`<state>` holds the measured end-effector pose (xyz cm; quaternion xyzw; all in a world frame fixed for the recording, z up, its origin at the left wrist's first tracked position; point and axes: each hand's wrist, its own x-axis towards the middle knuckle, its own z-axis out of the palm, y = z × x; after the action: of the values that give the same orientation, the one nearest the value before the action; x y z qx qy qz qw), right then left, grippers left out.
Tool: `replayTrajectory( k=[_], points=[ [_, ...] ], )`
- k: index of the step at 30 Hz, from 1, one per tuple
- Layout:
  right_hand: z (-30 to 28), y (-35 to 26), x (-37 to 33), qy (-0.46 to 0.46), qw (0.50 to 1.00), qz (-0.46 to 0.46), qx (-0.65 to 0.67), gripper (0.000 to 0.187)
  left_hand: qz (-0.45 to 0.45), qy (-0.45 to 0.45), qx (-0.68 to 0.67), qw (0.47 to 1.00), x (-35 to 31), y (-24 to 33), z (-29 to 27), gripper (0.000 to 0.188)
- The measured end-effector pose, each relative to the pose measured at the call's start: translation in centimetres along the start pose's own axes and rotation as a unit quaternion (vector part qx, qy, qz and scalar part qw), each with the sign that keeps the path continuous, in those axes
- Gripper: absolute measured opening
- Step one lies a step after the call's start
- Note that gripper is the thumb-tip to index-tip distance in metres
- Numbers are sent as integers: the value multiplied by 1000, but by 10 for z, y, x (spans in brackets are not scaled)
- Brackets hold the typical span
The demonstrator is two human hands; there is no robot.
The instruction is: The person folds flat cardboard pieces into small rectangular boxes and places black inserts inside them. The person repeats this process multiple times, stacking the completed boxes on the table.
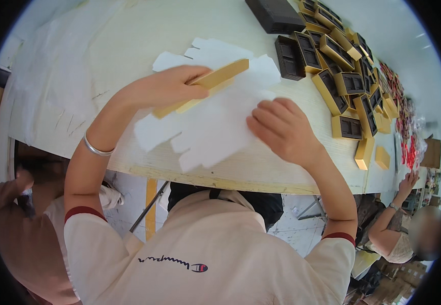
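Observation:
My left hand (174, 85) is closed around a long, narrow gold card box piece (220, 76), which tilts up toward the right. Under it lie white die-cut card sheets (215, 127) with notched edges, spread in an overlapping pile. Over the right side of these sheets is my right hand (284, 129), its fingers curled in and slightly blurred. Whether anything is pinched in those fingers is hidden. A silver bangle (96, 146) circles my left wrist.
Many gold boxes with dark inner trays (353, 84) are heaped at the right. A dark tray (290, 57) and a black box (275, 16) stand beside them. Clear plastic sheeting (52, 71) covers the table's left. People sit at left and right; red items (408, 152) lie far right.

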<state>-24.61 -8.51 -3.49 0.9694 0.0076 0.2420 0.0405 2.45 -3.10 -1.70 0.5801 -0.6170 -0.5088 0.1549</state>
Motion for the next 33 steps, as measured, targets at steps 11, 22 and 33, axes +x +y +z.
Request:
replayTrajectory(
  k=[11,22,33],
  points=[
    [30,32,42,-279,786,390,391,14,183,313,255,896,-17,-35,67,26],
    [61,8,20,-22,999,44,-2,21,168,303,221,912,-2,-32,43,25],
    [62,32,71,-254,912,268,178,11,67,298,247,920,8,-43,43,11]
  ],
)
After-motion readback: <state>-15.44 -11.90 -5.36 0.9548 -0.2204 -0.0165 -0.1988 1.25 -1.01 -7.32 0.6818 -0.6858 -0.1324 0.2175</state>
